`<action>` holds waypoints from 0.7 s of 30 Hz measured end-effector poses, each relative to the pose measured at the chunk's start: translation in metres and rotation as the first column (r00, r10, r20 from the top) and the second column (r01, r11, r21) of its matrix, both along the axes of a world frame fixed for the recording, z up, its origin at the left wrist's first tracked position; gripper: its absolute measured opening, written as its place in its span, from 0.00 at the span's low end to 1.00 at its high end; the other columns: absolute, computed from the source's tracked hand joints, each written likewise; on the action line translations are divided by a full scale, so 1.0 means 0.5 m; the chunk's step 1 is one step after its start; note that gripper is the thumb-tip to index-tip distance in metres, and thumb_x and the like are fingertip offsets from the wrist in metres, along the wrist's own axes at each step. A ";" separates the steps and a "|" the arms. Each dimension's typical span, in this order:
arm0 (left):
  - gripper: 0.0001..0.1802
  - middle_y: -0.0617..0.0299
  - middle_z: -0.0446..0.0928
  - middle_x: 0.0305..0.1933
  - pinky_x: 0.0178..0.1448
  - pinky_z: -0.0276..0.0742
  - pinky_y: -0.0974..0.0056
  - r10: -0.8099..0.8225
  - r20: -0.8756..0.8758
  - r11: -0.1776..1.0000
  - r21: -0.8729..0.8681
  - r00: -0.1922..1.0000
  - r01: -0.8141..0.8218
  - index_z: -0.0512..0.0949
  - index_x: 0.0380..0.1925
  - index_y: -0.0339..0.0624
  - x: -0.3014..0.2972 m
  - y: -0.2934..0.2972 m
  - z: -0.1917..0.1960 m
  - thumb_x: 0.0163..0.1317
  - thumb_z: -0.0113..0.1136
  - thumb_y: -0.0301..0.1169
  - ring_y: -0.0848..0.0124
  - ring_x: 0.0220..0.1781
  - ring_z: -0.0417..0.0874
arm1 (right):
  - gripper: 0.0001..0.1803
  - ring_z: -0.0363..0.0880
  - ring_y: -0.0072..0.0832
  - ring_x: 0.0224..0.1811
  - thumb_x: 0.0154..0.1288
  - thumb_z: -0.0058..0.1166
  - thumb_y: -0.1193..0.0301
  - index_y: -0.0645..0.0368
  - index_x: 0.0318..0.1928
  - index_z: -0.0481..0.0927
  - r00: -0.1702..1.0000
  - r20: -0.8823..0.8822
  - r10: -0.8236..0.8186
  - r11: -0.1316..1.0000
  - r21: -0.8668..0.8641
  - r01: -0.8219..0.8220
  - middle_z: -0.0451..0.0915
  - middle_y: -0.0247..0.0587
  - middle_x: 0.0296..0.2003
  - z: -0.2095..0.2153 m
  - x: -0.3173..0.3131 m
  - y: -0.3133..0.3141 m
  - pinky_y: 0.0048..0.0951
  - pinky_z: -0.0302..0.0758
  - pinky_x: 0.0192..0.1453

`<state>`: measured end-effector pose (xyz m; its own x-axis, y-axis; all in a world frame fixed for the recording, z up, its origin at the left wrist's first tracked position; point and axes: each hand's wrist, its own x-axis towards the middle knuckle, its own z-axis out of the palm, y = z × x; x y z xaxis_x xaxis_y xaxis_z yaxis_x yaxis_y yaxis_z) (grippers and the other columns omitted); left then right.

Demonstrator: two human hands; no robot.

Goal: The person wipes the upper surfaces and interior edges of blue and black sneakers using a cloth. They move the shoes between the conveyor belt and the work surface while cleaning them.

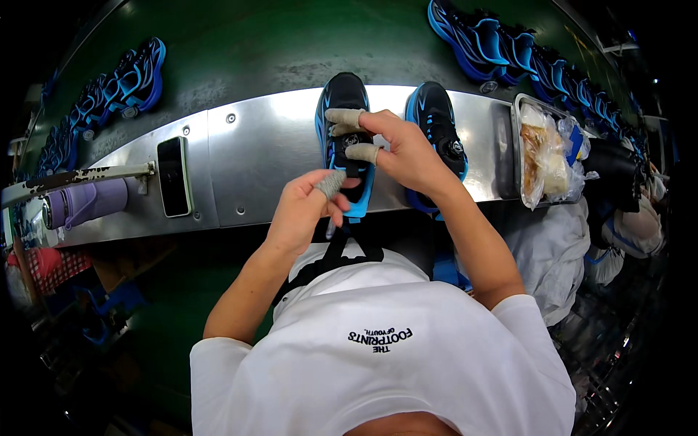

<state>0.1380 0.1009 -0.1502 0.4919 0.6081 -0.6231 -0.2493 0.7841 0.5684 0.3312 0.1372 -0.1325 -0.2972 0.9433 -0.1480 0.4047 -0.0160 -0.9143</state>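
Note:
A black and blue sneaker (343,93) lies on the metal bench edge, toe away from me, with a round lacing dial on its upper. My right hand (403,151), wearing beige finger cots, reaches over it from the right; thumb and fingers grip the upper on either side of the dial. At the heel end, my left hand (297,207) pinches the black tongue, a grey cot on one digit. Part of the tongue is hidden by those fingers. Just right stands the matching sneaker (435,109), untouched, its dial showing.
A phone (173,178) and a purple tumbler (94,203) sit left on the metal ledge (254,138), near a worn metal bar (80,176). Right is a clear tray (518,145) of plastic-bagged items. Rows of sneakers (149,73) stand on the green surface (291,43) at both far sides.

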 end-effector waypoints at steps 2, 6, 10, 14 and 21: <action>0.17 0.48 0.80 0.48 0.35 0.81 0.69 0.081 -0.004 0.996 0.034 0.997 -0.081 0.75 0.49 0.26 0.012 -0.013 -0.006 0.73 0.47 0.32 0.69 0.39 0.84 | 0.24 0.74 0.37 0.46 0.56 0.62 0.74 0.54 0.56 0.80 0.991 0.129 -0.024 0.996 0.087 0.012 0.79 0.42 0.45 -0.007 -0.018 -0.011 0.34 0.71 0.55; 0.16 0.46 0.80 0.48 0.37 0.82 0.70 0.061 0.040 0.998 0.006 0.997 -0.061 0.75 0.49 0.27 -0.001 -0.009 -0.009 0.74 0.46 0.32 0.66 0.42 0.85 | 0.22 0.73 0.35 0.45 0.59 0.61 0.74 0.54 0.56 0.79 0.976 0.186 -0.113 0.974 0.213 0.072 0.76 0.42 0.41 -0.025 -0.036 -0.029 0.32 0.71 0.52; 0.14 0.50 0.81 0.43 0.38 0.80 0.69 -0.113 -0.016 0.990 0.079 0.994 0.113 0.77 0.46 0.31 -0.049 0.035 0.008 0.72 0.50 0.33 0.68 0.39 0.83 | 0.30 0.72 0.26 0.55 0.65 0.60 0.68 0.57 0.66 0.70 0.940 -0.141 -0.310 0.950 -0.073 0.303 0.78 0.39 0.53 -0.017 0.006 -0.024 0.28 0.69 0.59; 0.10 0.62 0.77 0.35 0.42 0.74 0.69 0.173 -0.458 0.784 0.600 0.872 0.160 0.77 0.45 0.37 -0.021 0.097 0.037 0.65 0.56 0.27 0.76 0.32 0.76 | 0.36 0.72 0.40 0.56 0.58 0.65 0.64 0.58 0.66 0.69 0.945 -0.087 -0.316 0.941 0.102 0.324 0.76 0.47 0.55 -0.021 -0.007 -0.041 0.37 0.66 0.63; 0.13 0.52 0.75 0.25 0.34 0.72 0.58 -0.130 -0.908 0.385 0.325 0.399 0.864 0.71 0.27 0.36 0.063 0.181 0.055 0.48 0.62 0.32 0.60 0.28 0.76 | 0.46 0.60 0.52 0.65 0.47 0.68 0.65 0.56 0.68 0.64 0.950 0.000 -0.311 0.942 0.134 0.308 0.65 0.50 0.63 -0.076 -0.040 -0.061 0.45 0.60 0.70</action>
